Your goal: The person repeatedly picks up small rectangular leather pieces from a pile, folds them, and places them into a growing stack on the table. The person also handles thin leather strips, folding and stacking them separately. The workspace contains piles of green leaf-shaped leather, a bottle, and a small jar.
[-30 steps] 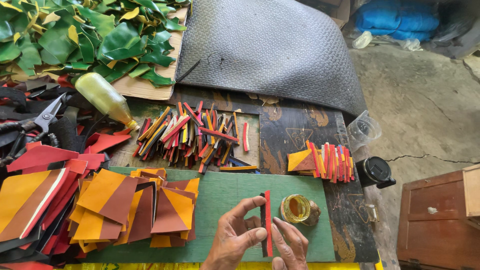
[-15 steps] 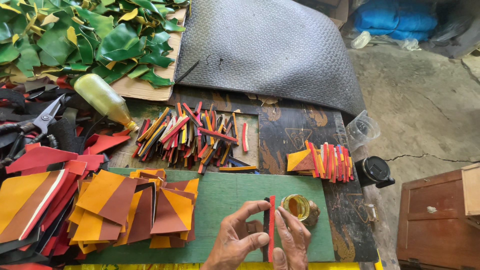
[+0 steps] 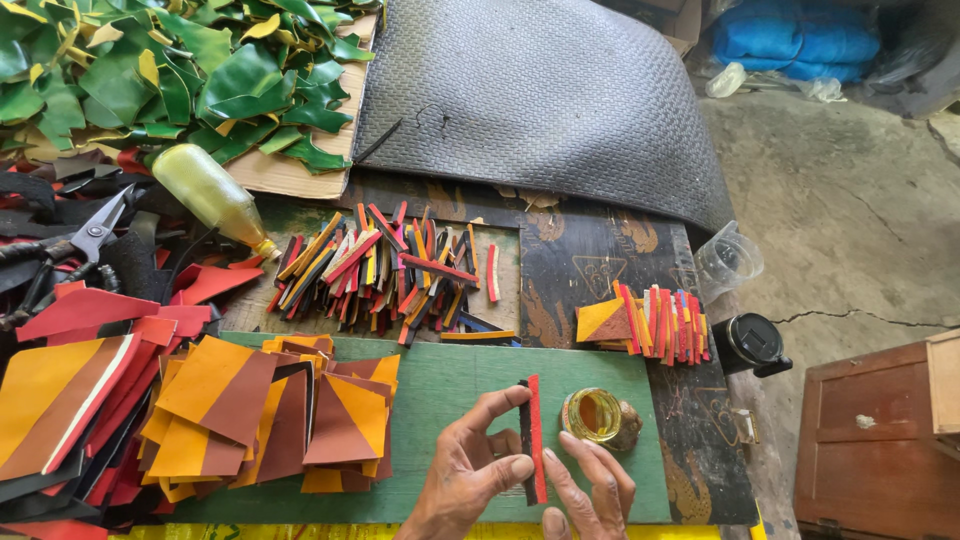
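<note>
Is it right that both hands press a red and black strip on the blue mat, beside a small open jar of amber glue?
Not quite. The head view shows the mat is green, not blue. The left hand and right hand do press the red and black strip, beside the small open jar of amber glue.
</note>
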